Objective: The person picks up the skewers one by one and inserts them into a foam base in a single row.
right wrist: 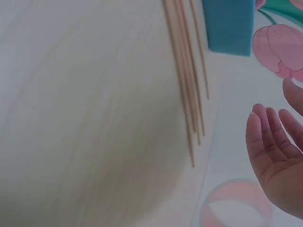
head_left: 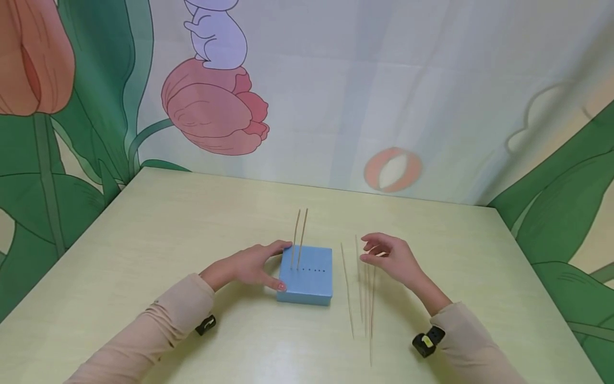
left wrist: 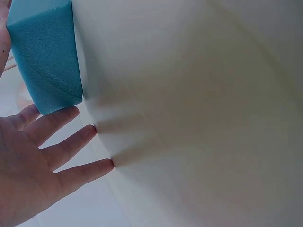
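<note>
The loose sticks (head_left: 361, 290) lying on the surface (head_left: 192, 224) right of the foam block (head_left: 307, 277) look light, thin and snappable, best pinched mid-length; right hand (head_left: 390, 258) hovers with relaxed fingers, left hand (head_left: 249, 266) flat against the block.

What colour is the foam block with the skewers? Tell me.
Blue foam block; clearest in the head view.

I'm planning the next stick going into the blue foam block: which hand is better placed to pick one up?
Probably the right hand: it hovers open just above the loose sticks. The left hand rests against the foam block, steadying it.
</note>
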A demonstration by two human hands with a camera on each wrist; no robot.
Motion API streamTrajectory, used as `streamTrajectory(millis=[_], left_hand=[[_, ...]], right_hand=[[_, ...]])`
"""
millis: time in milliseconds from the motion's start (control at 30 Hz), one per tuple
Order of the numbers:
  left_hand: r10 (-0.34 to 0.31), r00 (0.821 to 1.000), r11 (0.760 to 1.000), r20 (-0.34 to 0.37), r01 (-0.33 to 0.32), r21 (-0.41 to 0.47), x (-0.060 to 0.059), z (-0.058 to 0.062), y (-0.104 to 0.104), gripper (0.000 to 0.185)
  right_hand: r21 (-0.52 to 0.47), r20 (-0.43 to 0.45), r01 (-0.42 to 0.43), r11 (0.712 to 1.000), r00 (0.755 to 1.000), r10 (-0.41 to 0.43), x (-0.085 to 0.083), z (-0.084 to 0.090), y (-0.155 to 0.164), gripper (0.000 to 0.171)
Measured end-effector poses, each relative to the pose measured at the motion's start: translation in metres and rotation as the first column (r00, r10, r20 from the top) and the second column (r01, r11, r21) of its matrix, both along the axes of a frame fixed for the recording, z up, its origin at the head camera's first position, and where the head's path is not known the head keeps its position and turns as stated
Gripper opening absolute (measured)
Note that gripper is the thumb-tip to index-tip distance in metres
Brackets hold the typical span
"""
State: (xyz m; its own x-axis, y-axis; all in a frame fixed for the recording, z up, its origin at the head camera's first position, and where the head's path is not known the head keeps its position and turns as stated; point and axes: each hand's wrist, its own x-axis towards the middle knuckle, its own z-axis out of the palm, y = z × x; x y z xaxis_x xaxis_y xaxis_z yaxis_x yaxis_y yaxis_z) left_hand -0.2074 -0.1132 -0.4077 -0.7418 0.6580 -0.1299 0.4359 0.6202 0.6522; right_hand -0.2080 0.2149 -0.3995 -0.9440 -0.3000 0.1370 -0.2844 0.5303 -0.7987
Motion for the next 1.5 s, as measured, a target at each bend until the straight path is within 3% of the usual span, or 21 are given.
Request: streamTrajectory(millis=[333, 500, 767, 900, 1067, 1267, 1500], left_hand=[[-0.003, 1.000, 1.000, 0.007, 0.003, 0.000, 0.000, 0.001, 0.000, 0.094], [-0.002, 1.000, 1.000, 0.006, 0.002, -0.007, 0.000, 0.001, 0.000, 0.094], [0.003, 1.000, 1.000, 0.013, -0.003, -0.008, -0.001, 0.001, 0.001, 0.094], [0.006, 1.000, 1.000, 0.022, -0.006, -0.014, -0.001, 0.001, 0.001, 0.094], [0.011, 1.000, 1.000, 0.015, -0.011, -0.028, -0.002, 0.001, 0.000, 0.095], [0.004, 1.000, 1.000, 0.006, -0.004, -0.008, -0.003, 0.001, 0.000, 0.095], [0.008, 1.000, 1.000, 0.022, -0.007, -0.009, -0.003, -0.003, -0.001, 0.094]], right_hand=[[0.103, 0.089, 0.010, 0.995, 0.996, -0.019, -0.008, -0.012, 0.026, 0.051], [0.198, 0.107, -0.008, 0.980, 0.994, -0.013, -0.011, -0.016, 0.038, 0.062], [0.270, 0.139, -0.080, 0.960, 0.989, 0.043, -0.018, -0.031, 0.050, 0.078], [0.290, 0.135, -0.106, 0.951, 0.988, 0.069, -0.018, -0.038, 0.051, 0.088], [0.369, 0.105, -0.123, 0.921, 0.990, 0.090, -0.017, -0.040, 0.048, 0.099], [0.429, 0.091, -0.130, 0.894, 0.991, 0.100, -0.019, -0.037, 0.046, 0.100], [0.429, 0.119, -0.139, 0.893, 0.988, 0.097, -0.018, -0.034, 0.043, 0.098]])
